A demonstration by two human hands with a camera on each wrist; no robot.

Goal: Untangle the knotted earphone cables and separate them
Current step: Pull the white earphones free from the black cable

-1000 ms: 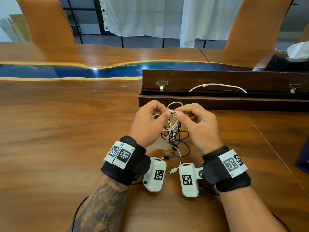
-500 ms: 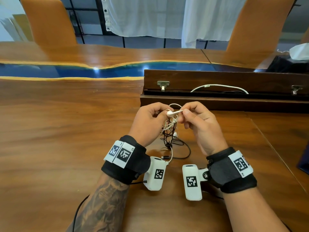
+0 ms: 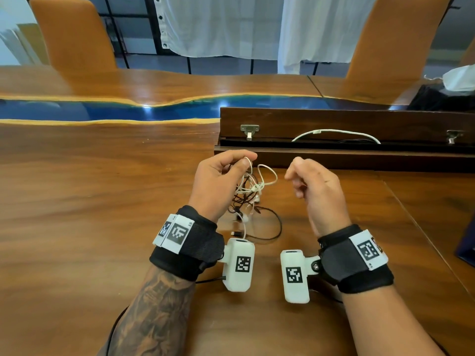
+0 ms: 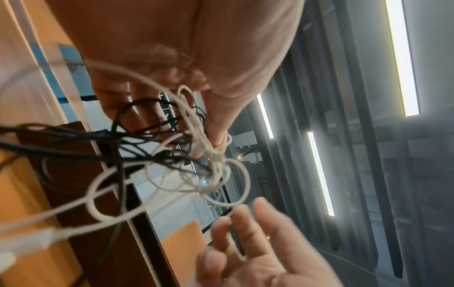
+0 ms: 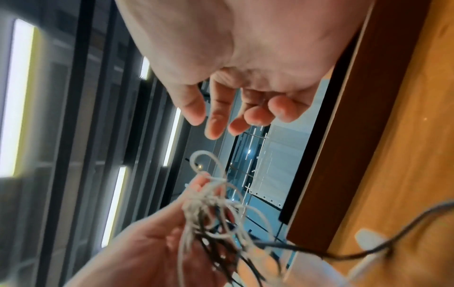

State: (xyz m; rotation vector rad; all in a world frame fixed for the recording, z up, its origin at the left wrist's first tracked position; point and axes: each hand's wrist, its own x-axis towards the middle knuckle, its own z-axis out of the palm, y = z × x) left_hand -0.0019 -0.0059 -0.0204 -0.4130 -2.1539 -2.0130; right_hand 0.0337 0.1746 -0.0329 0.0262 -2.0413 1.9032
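Cable tangle [image 3: 250, 191] hangs between both hands, before the box [image 3: 334, 160].

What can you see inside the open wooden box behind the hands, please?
A white cable arcs up out of the box, with a dark cable beside it. The front wall hides the rest.

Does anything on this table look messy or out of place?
Yes: the white and black earphone cables are snarled into one knot, dangling from the left hand. A white cable also loops out of the long wooden box behind. Nothing looks spilled or broken.
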